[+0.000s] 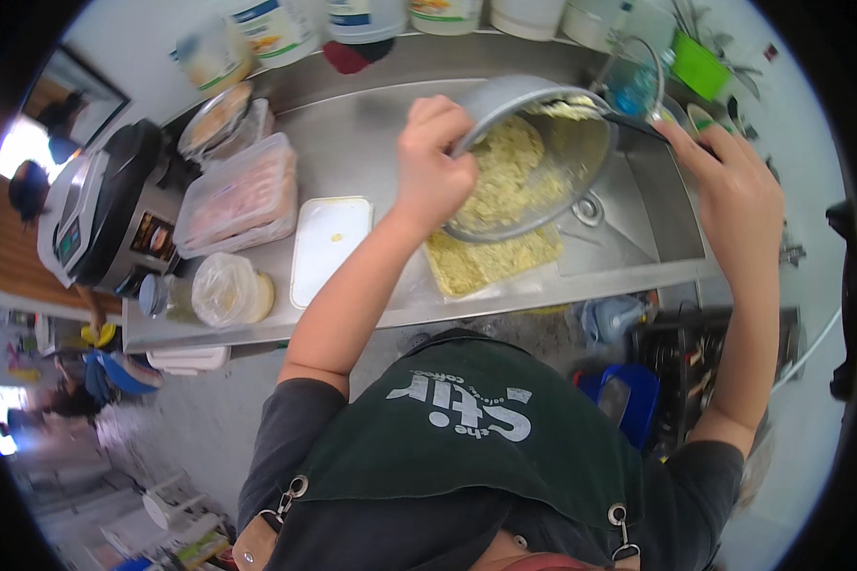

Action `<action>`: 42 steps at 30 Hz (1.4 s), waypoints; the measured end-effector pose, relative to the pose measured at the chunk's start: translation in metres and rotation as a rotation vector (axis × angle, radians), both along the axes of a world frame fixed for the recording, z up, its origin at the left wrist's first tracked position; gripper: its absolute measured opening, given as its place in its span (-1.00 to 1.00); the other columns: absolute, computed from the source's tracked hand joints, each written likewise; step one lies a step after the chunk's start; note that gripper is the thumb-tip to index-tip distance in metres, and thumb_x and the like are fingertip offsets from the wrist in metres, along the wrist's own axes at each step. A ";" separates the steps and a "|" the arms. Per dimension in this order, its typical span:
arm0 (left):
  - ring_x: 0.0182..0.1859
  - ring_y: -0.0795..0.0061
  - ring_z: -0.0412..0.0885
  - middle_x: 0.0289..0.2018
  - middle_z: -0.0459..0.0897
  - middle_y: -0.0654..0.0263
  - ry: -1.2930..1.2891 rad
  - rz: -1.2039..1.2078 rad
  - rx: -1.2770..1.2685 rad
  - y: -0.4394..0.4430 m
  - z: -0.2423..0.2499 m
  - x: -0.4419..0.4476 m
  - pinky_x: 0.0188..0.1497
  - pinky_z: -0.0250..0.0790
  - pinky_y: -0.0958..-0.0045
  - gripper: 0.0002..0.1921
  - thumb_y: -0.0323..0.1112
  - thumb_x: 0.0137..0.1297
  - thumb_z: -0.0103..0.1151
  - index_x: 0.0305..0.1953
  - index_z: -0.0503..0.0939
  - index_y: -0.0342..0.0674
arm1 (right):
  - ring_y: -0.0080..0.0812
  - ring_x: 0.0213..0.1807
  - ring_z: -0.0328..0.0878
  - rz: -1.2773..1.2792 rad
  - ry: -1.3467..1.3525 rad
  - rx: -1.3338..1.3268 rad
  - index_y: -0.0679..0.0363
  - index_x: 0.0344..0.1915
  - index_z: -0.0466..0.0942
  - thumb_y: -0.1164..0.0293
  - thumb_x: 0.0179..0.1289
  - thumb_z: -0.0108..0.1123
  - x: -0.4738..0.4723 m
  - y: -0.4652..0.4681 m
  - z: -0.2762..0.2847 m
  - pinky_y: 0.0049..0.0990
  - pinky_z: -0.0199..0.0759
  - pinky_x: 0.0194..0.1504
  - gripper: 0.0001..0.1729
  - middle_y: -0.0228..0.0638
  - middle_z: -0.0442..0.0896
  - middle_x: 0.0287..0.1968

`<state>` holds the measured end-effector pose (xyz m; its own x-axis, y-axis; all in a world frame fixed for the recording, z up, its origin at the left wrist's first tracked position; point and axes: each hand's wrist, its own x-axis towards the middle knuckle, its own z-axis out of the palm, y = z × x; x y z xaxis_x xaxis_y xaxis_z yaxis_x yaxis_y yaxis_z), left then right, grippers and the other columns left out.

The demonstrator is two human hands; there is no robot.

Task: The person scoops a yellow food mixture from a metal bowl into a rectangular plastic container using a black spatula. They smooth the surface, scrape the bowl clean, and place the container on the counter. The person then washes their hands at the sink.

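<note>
My left hand (437, 158) grips the rim of a metal mixing bowl (591, 168), which is tilted steeply on its side. Inside it lies a pale yellow-green mash (507, 160). With my right hand (728, 171) I hold the black handle of a spatula (639, 127); its far end carries some mash by the bowl's upper rim. Beneath the bowl, a shallow rectangular container (496, 260) is filled with the same mash. Part of that container is hidden by the bowl. A white rectangular lid (331, 250) lies flat on the steel counter to the left.
On the left stand a plastic box of pinkish food (237, 194), a bag-covered tub (230, 289), a glass jar (164, 296) and a rice cooker (114, 214). A sink (660, 200) with a faucet (660, 78) is at right. Several white buckets (368, 20) line the back.
</note>
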<state>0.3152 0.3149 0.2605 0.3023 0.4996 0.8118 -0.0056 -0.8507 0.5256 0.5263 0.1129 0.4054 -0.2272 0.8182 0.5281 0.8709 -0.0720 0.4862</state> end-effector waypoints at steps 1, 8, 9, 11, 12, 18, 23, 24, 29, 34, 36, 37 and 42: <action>-0.30 0.22 0.42 -0.43 0.41 0.15 0.023 0.001 0.001 0.001 -0.001 0.000 0.17 0.47 0.28 -0.80 -0.69 -0.22 -0.01 -0.43 0.47 -0.41 | -0.31 -0.30 0.56 0.000 0.016 0.008 -0.14 0.10 0.69 0.59 0.09 0.14 0.004 0.003 -0.005 -0.33 0.48 -0.28 -0.43 -0.39 0.56 -0.32; -0.29 0.13 0.44 -0.51 0.43 0.19 -0.124 -0.062 0.050 0.001 -0.002 0.019 0.14 0.49 0.21 -0.84 -0.70 -0.23 0.00 -0.53 0.47 -0.32 | -0.37 -0.31 0.58 0.091 0.102 -0.122 -0.13 0.10 0.68 0.59 0.02 0.18 0.007 0.026 -0.089 -0.38 0.52 -0.36 -0.40 -0.43 0.54 -0.34; -0.29 0.13 0.45 -0.50 0.43 0.19 -0.130 -0.052 0.050 0.003 -0.004 0.018 0.13 0.49 0.21 -0.84 -0.70 -0.23 0.01 -0.54 0.47 -0.32 | -0.38 -0.31 0.59 0.082 0.125 -0.141 -0.13 0.09 0.68 0.58 0.01 0.21 0.005 0.024 -0.098 -0.40 0.52 -0.36 -0.41 -0.43 0.55 -0.33; -0.27 0.14 0.46 -0.49 0.45 0.19 -0.143 -0.033 0.050 0.006 -0.008 0.019 0.12 0.51 0.22 -0.85 -0.70 -0.22 0.01 -0.54 0.47 -0.33 | -0.39 -0.31 0.59 0.062 0.169 -0.163 -0.12 0.07 0.69 0.56 -0.01 0.23 0.003 0.017 -0.109 -0.41 0.53 -0.37 -0.42 -0.44 0.55 -0.32; -0.26 0.15 0.46 -0.48 0.46 0.18 -0.151 -0.028 0.064 0.007 -0.009 0.019 0.12 0.52 0.22 -0.85 -0.71 -0.22 0.01 -0.54 0.46 -0.34 | -0.39 -0.32 0.59 0.051 0.187 -0.169 -0.11 0.07 0.69 0.57 0.00 0.22 0.002 0.012 -0.112 -0.41 0.53 -0.37 -0.42 -0.44 0.55 -0.31; -0.27 0.16 0.46 -0.48 0.45 0.20 -0.155 0.013 0.092 0.008 -0.015 0.021 0.09 0.53 0.22 -0.83 -0.73 -0.24 0.03 -0.54 0.46 -0.34 | -0.42 -0.33 0.58 -0.080 0.215 -0.180 -0.20 0.07 0.68 0.56 0.02 0.21 -0.002 -0.022 -0.108 -0.39 0.51 -0.38 -0.41 -0.49 0.56 -0.34; -0.21 0.19 0.48 -0.43 0.46 0.21 -0.120 0.047 0.223 0.012 -0.008 0.010 0.04 0.53 0.24 -0.81 -0.75 -0.24 0.06 -0.52 0.50 -0.33 | -0.43 -0.34 0.56 -0.161 0.238 -0.014 -0.25 0.06 0.69 0.56 0.04 0.19 -0.003 -0.033 -0.085 -0.39 0.48 -0.38 -0.41 -0.52 0.53 -0.39; -0.19 0.20 0.48 -0.38 0.47 0.21 -0.103 0.054 0.250 0.012 -0.007 0.009 0.05 0.53 0.23 -0.80 -0.75 -0.24 0.07 -0.52 0.52 -0.32 | -0.42 -0.35 0.55 -0.174 0.255 0.041 -0.24 0.06 0.70 0.56 0.05 0.19 -0.002 -0.031 -0.085 -0.39 0.48 -0.38 -0.43 -0.51 0.53 -0.40; -0.03 0.22 0.48 -0.11 0.37 0.17 -0.189 0.042 0.241 0.012 -0.008 0.010 0.07 0.55 0.20 -0.80 -0.76 -0.27 0.09 -0.53 0.53 -0.34 | -0.36 -0.36 0.57 -0.191 0.338 0.109 -0.22 0.06 0.70 0.56 0.09 0.18 0.003 -0.014 -0.110 -0.36 0.47 -0.38 -0.45 -0.46 0.51 -0.42; -0.02 0.25 0.50 -0.10 0.36 0.16 -0.197 0.044 0.251 0.013 -0.011 0.010 0.06 0.58 0.22 -0.80 -0.78 -0.27 0.08 -0.54 0.52 -0.36 | -0.30 -0.39 0.57 -0.163 0.436 -0.035 -0.19 0.10 0.69 0.56 0.13 0.17 -0.004 -0.012 -0.140 -0.32 0.46 -0.38 -0.45 -0.39 0.49 -0.43; -0.03 0.25 0.51 -0.10 0.36 0.16 -0.219 0.028 0.285 0.017 -0.016 0.013 0.06 0.60 0.23 -0.80 -0.79 -0.26 0.08 -0.54 0.51 -0.37 | -0.30 -0.40 0.56 -0.158 0.447 -0.073 -0.19 0.09 0.69 0.56 0.13 0.17 -0.009 -0.017 -0.148 -0.33 0.45 -0.39 -0.45 -0.39 0.49 -0.43; -0.05 0.25 0.53 -0.10 0.35 0.16 -0.197 0.044 0.290 0.015 -0.018 0.012 0.08 0.62 0.20 -0.81 -0.80 -0.24 0.07 -0.53 0.49 -0.39 | -0.29 -0.40 0.56 -0.163 0.448 -0.091 -0.19 0.09 0.70 0.56 0.13 0.17 -0.012 -0.021 -0.151 -0.33 0.45 -0.39 -0.46 -0.40 0.49 -0.43; -0.10 0.25 0.58 -0.12 0.31 0.17 -0.164 0.077 0.307 0.012 -0.027 0.009 0.12 0.65 0.12 -0.81 -0.83 -0.22 0.06 -0.54 0.44 -0.41 | -0.30 -0.39 0.56 -0.192 0.468 -0.082 -0.21 0.09 0.70 0.53 0.15 0.20 -0.017 -0.038 -0.143 -0.34 0.44 -0.39 -0.48 -0.42 0.52 -0.42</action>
